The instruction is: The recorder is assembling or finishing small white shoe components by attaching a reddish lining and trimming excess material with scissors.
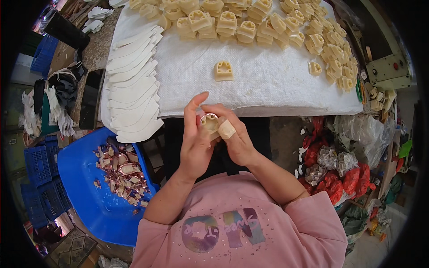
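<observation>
In front of my body, below the table edge, my left hand [195, 140] grips a beige moulded shoe heel [209, 123] with a shiny rim and a hollow, holed top. Its index finger points up, clear of the piece. My right hand [237, 140] closes on the same heel from the other side; a pale wrap [227, 129] covers its thumb. Straight ahead on the table, a single bare beige heel [224, 71] stands apart from the others. Fingers hide the lower part of the held heel.
White cloth covers the table [187, 89]. A large pile of beige heels [246, 31] lies at the back and right. Overlapping white cut pieces [136, 85] line the left edge. At lower left, a blue basin [85, 196] holds shiny pinkish heels [123, 169]. Red bags [335, 183] lie right.
</observation>
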Motion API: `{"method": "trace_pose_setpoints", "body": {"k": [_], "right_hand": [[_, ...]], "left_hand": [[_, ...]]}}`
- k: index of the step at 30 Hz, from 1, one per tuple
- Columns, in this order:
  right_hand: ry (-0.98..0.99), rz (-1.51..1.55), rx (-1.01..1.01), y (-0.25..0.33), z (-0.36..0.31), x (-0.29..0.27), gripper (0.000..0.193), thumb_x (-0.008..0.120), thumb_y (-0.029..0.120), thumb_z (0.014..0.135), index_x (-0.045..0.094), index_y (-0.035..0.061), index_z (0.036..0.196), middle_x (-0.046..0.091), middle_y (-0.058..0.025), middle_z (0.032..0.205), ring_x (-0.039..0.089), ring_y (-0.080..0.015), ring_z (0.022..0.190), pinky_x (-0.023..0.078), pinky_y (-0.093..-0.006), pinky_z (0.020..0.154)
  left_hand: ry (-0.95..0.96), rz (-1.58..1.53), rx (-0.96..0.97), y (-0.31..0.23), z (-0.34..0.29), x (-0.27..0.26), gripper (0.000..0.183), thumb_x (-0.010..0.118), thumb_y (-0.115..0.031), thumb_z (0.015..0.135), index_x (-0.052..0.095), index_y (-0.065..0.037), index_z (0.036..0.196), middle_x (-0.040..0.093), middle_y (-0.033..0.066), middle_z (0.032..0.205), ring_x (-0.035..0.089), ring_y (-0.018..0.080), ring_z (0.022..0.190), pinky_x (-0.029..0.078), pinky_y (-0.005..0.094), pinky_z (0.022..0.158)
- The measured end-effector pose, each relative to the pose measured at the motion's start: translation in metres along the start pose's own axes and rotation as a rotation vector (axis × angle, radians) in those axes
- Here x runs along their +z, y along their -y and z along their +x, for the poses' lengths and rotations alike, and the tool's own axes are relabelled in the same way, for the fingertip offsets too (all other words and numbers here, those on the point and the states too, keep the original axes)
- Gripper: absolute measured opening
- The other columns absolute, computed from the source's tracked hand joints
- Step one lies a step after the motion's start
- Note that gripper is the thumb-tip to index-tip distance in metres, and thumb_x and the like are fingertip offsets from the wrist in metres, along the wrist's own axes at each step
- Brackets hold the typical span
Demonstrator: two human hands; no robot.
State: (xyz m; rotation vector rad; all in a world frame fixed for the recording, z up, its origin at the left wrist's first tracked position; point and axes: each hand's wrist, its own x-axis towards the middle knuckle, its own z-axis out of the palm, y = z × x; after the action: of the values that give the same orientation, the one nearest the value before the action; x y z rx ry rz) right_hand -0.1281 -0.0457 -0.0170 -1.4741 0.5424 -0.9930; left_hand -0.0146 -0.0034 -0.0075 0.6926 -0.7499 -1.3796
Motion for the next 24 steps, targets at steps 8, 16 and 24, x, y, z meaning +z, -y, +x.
{"method": "trace_pose_setpoints", "body": {"k": [8,16,24], "right_hand": [[0.062,0.262,0.334,0.005,0.002,-0.008,0.052,0.037,0.047,0.096,0.047,0.0077,0.129,0.051,0.0011,0.092,0.042,-0.0063,0.068,0.034,-0.0206,0.058],[0.041,0.388,0.373,0.011,0.009,-0.014,0.037,0.043,0.031,0.097,0.051,0.0056,0.123,0.05,0.0002,0.082,0.048,-0.0089,0.069,0.043,-0.0231,0.061],[0.003,0.207,0.344,0.018,0.009,-0.004,0.018,0.046,0.014,0.093,0.055,0.0045,0.106,0.054,-0.0022,0.091,0.052,-0.0091,0.079,0.045,-0.023,0.065]], "left_hand": [[0.115,-0.188,-0.111,-0.011,0.001,-0.008,0.077,0.053,-0.026,0.084,0.008,-0.013,0.145,0.05,0.0091,0.112,0.052,0.0194,0.099,0.044,0.0316,0.079],[0.02,0.244,-0.085,-0.011,-0.003,-0.004,0.058,0.041,-0.016,0.087,0.017,-0.007,0.14,0.047,0.0129,0.109,0.05,0.015,0.085,0.045,0.0263,0.068],[-0.034,0.495,0.082,0.003,-0.007,-0.004,0.055,0.041,-0.021,0.09,0.018,-0.002,0.137,0.046,0.0105,0.106,0.048,0.0125,0.089,0.043,0.0251,0.074]]}}
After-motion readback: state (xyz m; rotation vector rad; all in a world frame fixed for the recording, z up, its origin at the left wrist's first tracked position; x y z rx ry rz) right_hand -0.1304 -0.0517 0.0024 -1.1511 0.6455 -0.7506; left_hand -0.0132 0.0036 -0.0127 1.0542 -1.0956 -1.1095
